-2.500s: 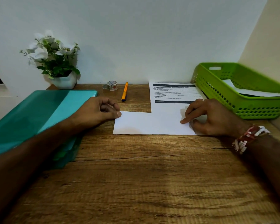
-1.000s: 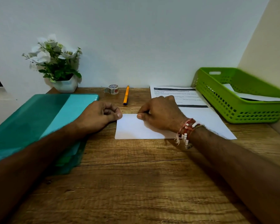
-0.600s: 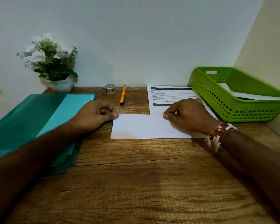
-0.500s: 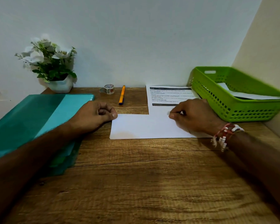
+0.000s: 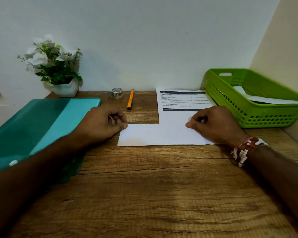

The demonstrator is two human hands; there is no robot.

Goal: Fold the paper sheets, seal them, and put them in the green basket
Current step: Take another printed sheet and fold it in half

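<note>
Pressing the fold flat on the sheet

The folded sheet [image 5: 158, 134] lies flat on the table [image 5: 144, 194] between the two hands, with its right end on top of a printed page [image 5: 181, 100]. The left hand [image 5: 101, 124] has its fingers curled in, and its thumb pushes down on the sheet's left corner so it cannot slide. The right hand [image 5: 213, 124] is curled too, and its thumb tip pushes on the sheet's top edge (neither hand grips or lifts the paper, as far as I can see). A second ago the right hand was close to the left one. Now it is far to the right, so it has rubbed along the fold. I think the fold is nearly done. Sealing comes next, and the tape [image 5: 116, 93] waits at the back beside a pen [image 5: 130, 101]. The basket [image 5: 255, 115] stands on the right with one paper [image 5: 265, 100] in it.
</note>
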